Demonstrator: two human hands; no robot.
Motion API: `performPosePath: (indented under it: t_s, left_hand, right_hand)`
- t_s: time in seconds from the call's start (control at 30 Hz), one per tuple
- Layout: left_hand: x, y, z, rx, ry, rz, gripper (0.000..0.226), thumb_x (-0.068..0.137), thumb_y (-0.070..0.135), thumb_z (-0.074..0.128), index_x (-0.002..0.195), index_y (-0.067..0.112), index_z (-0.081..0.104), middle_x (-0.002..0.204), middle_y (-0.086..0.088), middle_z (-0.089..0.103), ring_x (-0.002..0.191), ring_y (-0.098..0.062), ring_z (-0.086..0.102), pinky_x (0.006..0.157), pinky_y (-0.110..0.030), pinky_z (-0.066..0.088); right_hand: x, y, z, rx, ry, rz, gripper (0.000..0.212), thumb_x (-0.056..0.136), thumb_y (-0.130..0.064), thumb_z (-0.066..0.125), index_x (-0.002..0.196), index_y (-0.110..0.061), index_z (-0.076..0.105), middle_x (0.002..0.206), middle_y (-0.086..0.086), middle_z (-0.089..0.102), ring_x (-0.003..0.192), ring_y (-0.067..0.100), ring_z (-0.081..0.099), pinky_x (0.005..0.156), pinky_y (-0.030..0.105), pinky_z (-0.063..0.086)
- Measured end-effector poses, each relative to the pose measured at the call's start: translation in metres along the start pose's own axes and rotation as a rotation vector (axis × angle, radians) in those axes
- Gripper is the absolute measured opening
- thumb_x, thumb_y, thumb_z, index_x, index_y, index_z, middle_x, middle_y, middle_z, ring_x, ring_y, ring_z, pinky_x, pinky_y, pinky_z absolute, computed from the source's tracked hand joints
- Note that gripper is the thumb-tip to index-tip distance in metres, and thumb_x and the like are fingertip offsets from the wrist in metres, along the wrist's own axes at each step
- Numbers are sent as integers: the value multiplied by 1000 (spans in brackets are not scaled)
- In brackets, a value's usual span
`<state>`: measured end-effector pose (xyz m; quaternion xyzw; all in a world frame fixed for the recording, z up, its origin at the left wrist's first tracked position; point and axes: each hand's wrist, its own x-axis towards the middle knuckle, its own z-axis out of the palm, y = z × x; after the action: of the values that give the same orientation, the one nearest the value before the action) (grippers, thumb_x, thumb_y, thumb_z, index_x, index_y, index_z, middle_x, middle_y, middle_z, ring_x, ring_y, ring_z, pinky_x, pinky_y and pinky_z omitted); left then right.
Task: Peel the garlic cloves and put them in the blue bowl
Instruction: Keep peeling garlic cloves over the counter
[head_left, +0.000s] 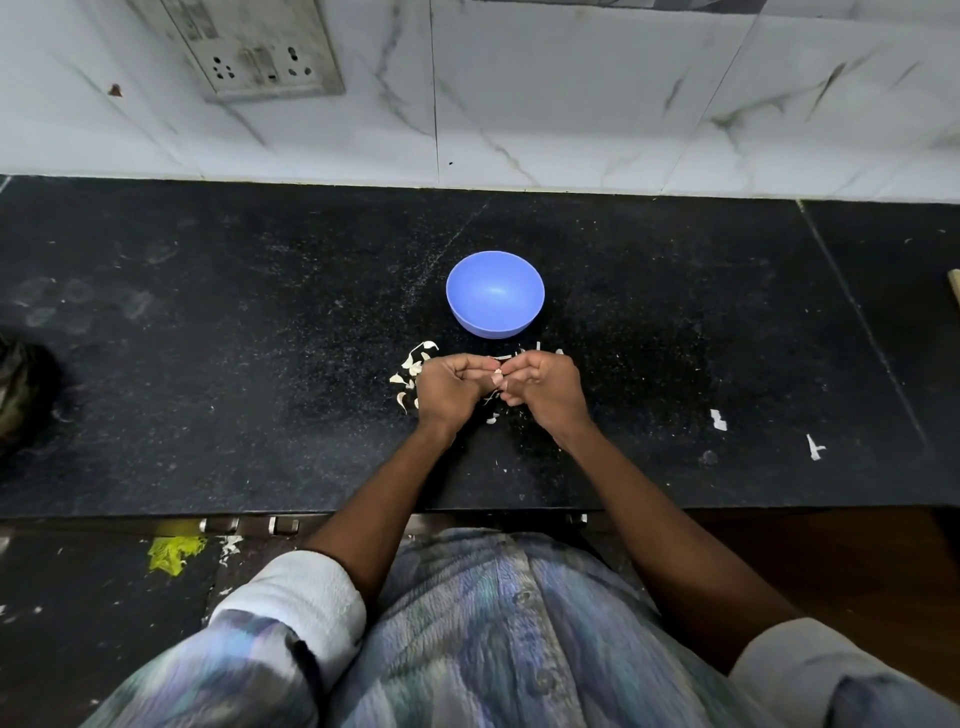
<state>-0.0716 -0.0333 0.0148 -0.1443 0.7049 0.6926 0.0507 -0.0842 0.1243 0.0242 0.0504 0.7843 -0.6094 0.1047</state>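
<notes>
A blue bowl (494, 294) stands on the black counter (260, 364), and nothing shows inside it. Just in front of it my left hand (449, 387) and my right hand (548, 387) meet with curled fingers. Together they pinch a small pale garlic cloveove (497, 378) between their fingertips. Several garlic cloves and bits of white skin (413, 366) lie on the counter by my left hand. More bits of skin (540, 349) lie behind my right hand, partly hidden.
A white marble-tiled wall with a socket plate (260, 52) rises behind the counter. A dark object (23, 384) sits at the left edge. White scraps (719, 420) lie to the right. The counter's front edge runs just above my shirt.
</notes>
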Motion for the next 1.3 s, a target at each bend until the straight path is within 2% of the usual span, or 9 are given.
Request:
performPosePath:
  t_s: [0.23, 0.47, 0.6, 0.7, 0.8, 0.9, 1.07, 1.17, 1.3]
  left_hand:
    - [7, 0, -5, 463, -30, 215, 26, 88, 4, 80, 107, 21, 78, 70, 20, 74, 71, 0, 71, 79, -28, 60]
    - [7, 8, -7, 790, -227, 319, 55, 87, -6, 67, 127, 25, 45, 80, 6, 69, 80, -19, 71, 78, -42, 58]
    - [8, 14, -3, 878, -266, 351, 54, 87, -3, 58, 128, 20, 32, 86, -4, 71, 78, -28, 69, 77, -49, 58]
    - [13, 11, -2, 852, -280, 318, 53, 89, -2, 57, 127, 20, 28, 86, -3, 69, 77, -25, 68, 79, -49, 58]
    - [13, 1, -4, 640, -220, 278, 53, 91, -4, 65, 127, 18, 32, 82, 4, 67, 74, -13, 66, 78, -37, 58]
    - [12, -5, -6, 427, -110, 235, 40, 92, -3, 73, 123, 13, 54, 79, 5, 69, 68, 1, 63, 74, -21, 53]
    - [8, -7, -6, 422, -57, 248, 17, 90, 9, 80, 102, 20, 79, 79, 6, 76, 66, -2, 65, 71, -24, 60]
    - [7, -8, -6, 473, -13, 226, 11, 85, 25, 88, 95, 22, 83, 81, 13, 77, 67, 0, 68, 72, -22, 61]
    - [5, -8, -8, 501, -3, 213, 7, 89, 21, 80, 87, 27, 84, 79, 18, 78, 70, -2, 73, 74, -32, 64]
  right_hand:
    - [3, 3, 3, -215, -24, -104, 24, 94, 10, 59, 98, -4, 78, 78, 10, 77, 61, 10, 67, 61, 23, 58]
    - [0, 6, 4, -407, -3, -215, 30, 89, 6, 61, 96, -14, 82, 74, -14, 74, 67, -6, 68, 69, 21, 56]
    - [0, 5, 4, -483, 10, -283, 27, 89, -1, 65, 91, -23, 81, 81, -12, 77, 78, 4, 72, 72, 36, 61]
    - [1, 4, 3, -486, 64, -291, 30, 88, 4, 67, 94, -21, 82, 88, -9, 79, 84, 6, 73, 79, 36, 61]
    - [3, 2, -3, -354, 95, -216, 28, 88, 7, 69, 105, -11, 81, 92, -2, 79, 85, 8, 74, 82, 30, 62]
    - [2, 0, -5, -156, 37, -83, 26, 89, 3, 69, 110, -9, 78, 80, 6, 77, 70, 14, 72, 68, 27, 60]
    - [-3, 1, -1, 90, 14, 73, 28, 88, 4, 69, 112, -8, 77, 87, 13, 79, 71, 15, 69, 68, 26, 57]
    - [-3, -1, -2, 146, 15, 114, 28, 89, 6, 67, 114, -6, 75, 88, 12, 79, 78, 20, 73, 75, 30, 61]
    - [-3, -3, 1, 146, 17, 102, 27, 87, 3, 74, 113, -4, 75, 87, 13, 79, 78, 21, 74, 77, 33, 63]
